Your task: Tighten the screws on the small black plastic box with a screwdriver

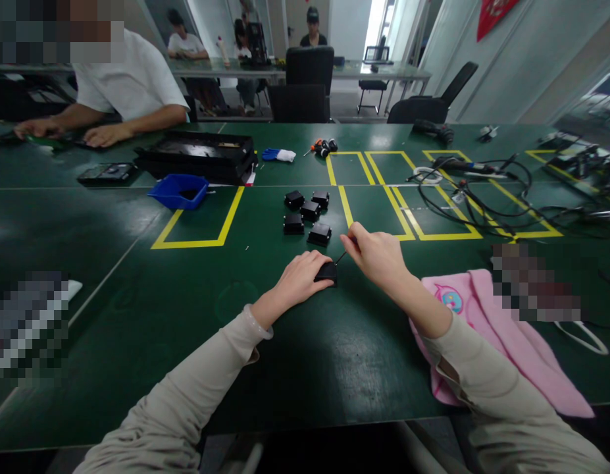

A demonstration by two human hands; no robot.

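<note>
My left hand (305,275) is closed over a small black box (327,274), pressing it against the green tabletop with fingers on top and thumb at the near side. In my right hand (371,252) is a thin dark tool, seemingly a screwdriver (341,258), pinched between thumb and fingers. Its shaft slants down to the box's right side; whether the tip touches a screw is too small to tell. Just beyond my hands sit several similar black boxes (310,210) in a loose cluster.
A blue scoop-shaped bin (179,191) and a large black case (201,157) stand left. Black cables (475,191) spread across yellow-taped rectangles at right. A pink cloth (482,329) lies under my right forearm. Across the table sits a person in a white shirt (129,82).
</note>
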